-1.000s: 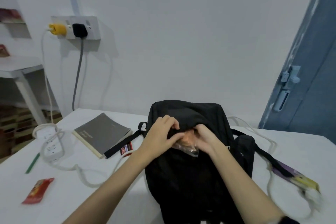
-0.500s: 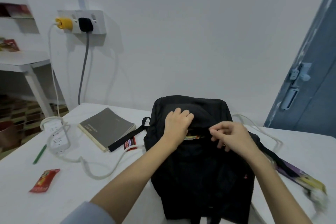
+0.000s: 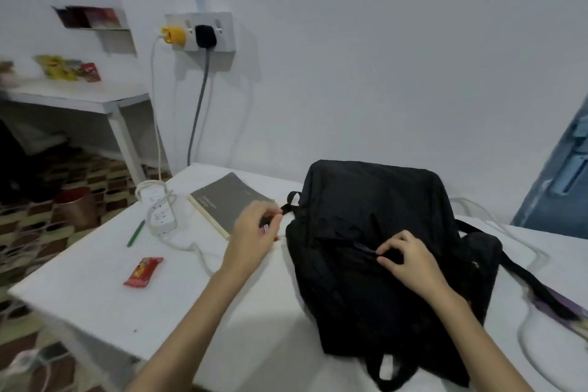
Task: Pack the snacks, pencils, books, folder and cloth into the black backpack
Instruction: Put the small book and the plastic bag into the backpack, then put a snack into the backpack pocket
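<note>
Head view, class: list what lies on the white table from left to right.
Red snack packet → green pencil → white power strip → grey book → left hand → black backpack

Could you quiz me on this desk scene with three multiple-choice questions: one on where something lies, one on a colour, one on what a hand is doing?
1. Where does the grey book lie?
A. left of the backpack
B. on top of the backpack
C. on the floor

2. What colour is the pencil on the table?
A. blue
B. green
C. black

3. What is the right hand doing?
A. lying flat on the table
B. holding the book
C. pinching at the backpack's front

Answers:
1 A: the book rests on the table beside the backpack, to its left.
2 B: the pencil by the power strip is green.
3 C: its fingers are curled on the black fabric near a zip pull.
</note>
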Action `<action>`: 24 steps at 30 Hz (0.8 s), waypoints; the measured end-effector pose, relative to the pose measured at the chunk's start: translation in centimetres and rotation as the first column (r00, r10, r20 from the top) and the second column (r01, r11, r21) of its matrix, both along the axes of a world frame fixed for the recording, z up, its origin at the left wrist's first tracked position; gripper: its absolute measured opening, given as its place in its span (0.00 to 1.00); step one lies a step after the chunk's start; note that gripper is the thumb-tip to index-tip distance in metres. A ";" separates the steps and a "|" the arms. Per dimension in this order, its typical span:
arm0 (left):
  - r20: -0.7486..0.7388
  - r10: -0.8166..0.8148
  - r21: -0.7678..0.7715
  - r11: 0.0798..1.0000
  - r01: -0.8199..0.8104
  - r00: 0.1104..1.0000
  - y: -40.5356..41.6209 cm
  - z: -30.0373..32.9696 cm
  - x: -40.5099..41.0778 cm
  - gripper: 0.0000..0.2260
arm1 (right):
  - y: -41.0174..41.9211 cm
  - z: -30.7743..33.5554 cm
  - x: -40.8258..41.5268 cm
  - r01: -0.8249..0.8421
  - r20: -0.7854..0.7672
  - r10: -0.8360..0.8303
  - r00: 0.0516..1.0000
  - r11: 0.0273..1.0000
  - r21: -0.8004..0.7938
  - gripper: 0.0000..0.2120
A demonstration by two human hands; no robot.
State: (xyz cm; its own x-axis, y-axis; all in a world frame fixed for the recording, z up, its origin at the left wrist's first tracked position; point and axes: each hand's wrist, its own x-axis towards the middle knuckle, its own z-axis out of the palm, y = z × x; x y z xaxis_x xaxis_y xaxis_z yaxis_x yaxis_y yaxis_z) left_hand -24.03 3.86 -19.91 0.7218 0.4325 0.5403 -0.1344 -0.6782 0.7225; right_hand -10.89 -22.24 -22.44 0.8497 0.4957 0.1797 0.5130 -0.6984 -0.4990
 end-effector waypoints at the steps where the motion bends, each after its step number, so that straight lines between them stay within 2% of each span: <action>1: 0.018 0.174 -0.017 0.985 -0.174 0.985 1.9 -0.4 -1.5 0.08 | -0.1 0.0 0.1 0.006 -0.003 -0.005 1.000 1.000 0.011 0.05; 3: -0.039 0.510 -0.051 0.858 -0.511 0.859 5.7 -1.7 -4.9 0.12 | 0.2 0.0 -0.1 0.008 -0.008 -0.008 1.000 0.999 0.033 0.06; 5: -0.196 0.689 -0.019 0.708 -0.706 0.697 8.3 -3.2 -7.2 0.15 | 0.3 0.1 -0.3 0.023 -0.015 -0.022 1.000 0.999 0.045 0.06; 8: -0.462 0.726 0.146 0.628 -0.764 0.509 10.6 -5.1 -8.6 0.16 | 0.6 0.2 -0.1 0.057 -0.032 -0.056 0.998 0.997 0.042 0.06; 10: -0.585 0.697 0.251 0.642 -0.724 0.415 11.6 -5.8 -9.3 0.16 | 1.1 0.4 -0.3 0.084 -0.046 -0.082 0.996 0.996 0.040 0.07; 11: -0.608 0.687 0.292 0.659 -0.693 0.397 12.0 -6.2 -9.6 0.17 | 1.2 0.4 -0.5 0.100 -0.053 -0.098 0.994 0.994 0.040 0.07; 14: -0.526 0.707 0.332 0.682 -0.652 0.472 12.6 -7.0 -10.0 0.13 | 1.6 0.6 -1.2 0.153 -0.036 -0.152 0.988 0.987 0.045 0.05; 16: -0.421 0.708 0.242 0.690 -0.682 0.567 12.8 -7.1 -10.3 0.11 | 1.5 0.4 -1.7 0.226 0.006 -0.227 0.974 0.971 0.083 0.07; 18: -0.267 0.674 0.074 0.727 -0.682 0.689 12.5 -6.4 -10.2 0.09 | 1.5 0.3 -2.3 0.318 0.080 -0.320 0.944 0.947 0.040 0.14; 21: -0.014 0.535 -0.100 0.840 -0.533 0.845 10.4 -3.3 -8.7 0.08 | 1.4 0.7 -3.0 0.397 0.147 -0.400 0.904 0.916 0.053 0.21; 24: 0.123 0.343 -0.073 0.939 -0.336 0.931 6.4 0.3 -5.6 0.10 | 0.6 2.0 -2.6 0.399 0.081 -0.433 0.898 0.878 0.266 0.18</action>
State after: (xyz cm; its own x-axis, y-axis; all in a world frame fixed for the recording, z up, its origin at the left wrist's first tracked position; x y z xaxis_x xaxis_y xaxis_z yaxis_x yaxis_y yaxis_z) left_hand -29.63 10.23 -19.61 0.4509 0.6681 0.5919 0.0015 -0.6637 0.7480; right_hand -13.53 -21.60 -20.41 0.9273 0.0301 0.3730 0.2747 -0.7318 -0.6238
